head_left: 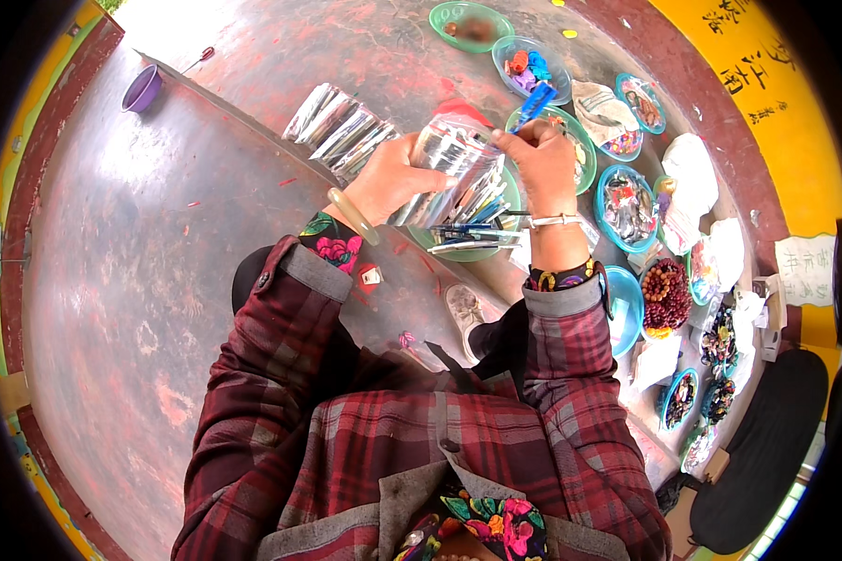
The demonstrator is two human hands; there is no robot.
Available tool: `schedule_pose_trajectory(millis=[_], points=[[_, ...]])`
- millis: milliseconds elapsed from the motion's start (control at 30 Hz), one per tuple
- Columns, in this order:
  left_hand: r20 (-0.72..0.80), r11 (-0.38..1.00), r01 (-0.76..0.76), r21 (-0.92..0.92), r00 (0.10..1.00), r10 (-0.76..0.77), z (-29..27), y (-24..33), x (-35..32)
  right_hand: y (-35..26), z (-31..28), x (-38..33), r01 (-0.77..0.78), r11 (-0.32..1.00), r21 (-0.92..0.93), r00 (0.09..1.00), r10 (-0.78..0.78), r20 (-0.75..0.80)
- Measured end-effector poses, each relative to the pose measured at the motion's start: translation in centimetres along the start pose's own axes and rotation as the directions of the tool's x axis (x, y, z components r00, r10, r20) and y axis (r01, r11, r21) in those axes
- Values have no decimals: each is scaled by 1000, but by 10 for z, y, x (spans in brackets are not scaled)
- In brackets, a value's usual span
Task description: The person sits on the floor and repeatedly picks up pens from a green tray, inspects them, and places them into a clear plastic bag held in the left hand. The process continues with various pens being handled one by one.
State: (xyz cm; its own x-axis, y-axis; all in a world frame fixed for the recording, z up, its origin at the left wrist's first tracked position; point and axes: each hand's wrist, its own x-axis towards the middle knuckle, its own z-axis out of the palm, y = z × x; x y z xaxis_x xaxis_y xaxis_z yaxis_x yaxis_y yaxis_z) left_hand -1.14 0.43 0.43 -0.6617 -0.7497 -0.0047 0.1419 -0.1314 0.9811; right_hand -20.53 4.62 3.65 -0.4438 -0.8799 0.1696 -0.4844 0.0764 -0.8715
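Observation:
My left hand (395,179) is closed on a clear plastic bag (455,148) packed with thin, pen-like sticks, its thumb lying across the front. At the bag's upper right corner, my right hand (544,161) has its fingers pinched together. A flat blue strip (533,105) sticks up from those fingers; its exact kind is unclear. Below the bag stands a green basin (513,192) holding loose pen-like sticks (477,236), mostly white and dark blue. Left of the bag, several similar filled bags (341,131) lie in a row on the floor.
Basins of small goods line the right side, including a blue one with wrapped pieces (627,208) and one with dark red beads (666,294). White sacks (690,182) stand behind them. A purple basin (142,89) sits far left. My shoe (464,309) is below the green basin.

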Motion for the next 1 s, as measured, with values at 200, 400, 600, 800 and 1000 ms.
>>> schedule_pose_trajectory(millis=[200,400,600,800,1000], points=[[-9,990,38,-136,999,-39,-1,2,0,7,-4,4,-16,997,80,977,-1,211],[80,986,49,-159,996,-37,-1,11,-3,-12,-29,10,132,880,457,990,-136,-24],[151,981,80,-177,987,-53,2,10,-4,-8,-34,9,96,883,460,985,-151,83],[161,953,106,-284,985,-61,1,9,-4,-7,-29,7,103,896,432,981,-163,104],[151,951,115,-288,986,-73,1,6,-3,-2,-21,10,18,879,476,982,-105,156]])
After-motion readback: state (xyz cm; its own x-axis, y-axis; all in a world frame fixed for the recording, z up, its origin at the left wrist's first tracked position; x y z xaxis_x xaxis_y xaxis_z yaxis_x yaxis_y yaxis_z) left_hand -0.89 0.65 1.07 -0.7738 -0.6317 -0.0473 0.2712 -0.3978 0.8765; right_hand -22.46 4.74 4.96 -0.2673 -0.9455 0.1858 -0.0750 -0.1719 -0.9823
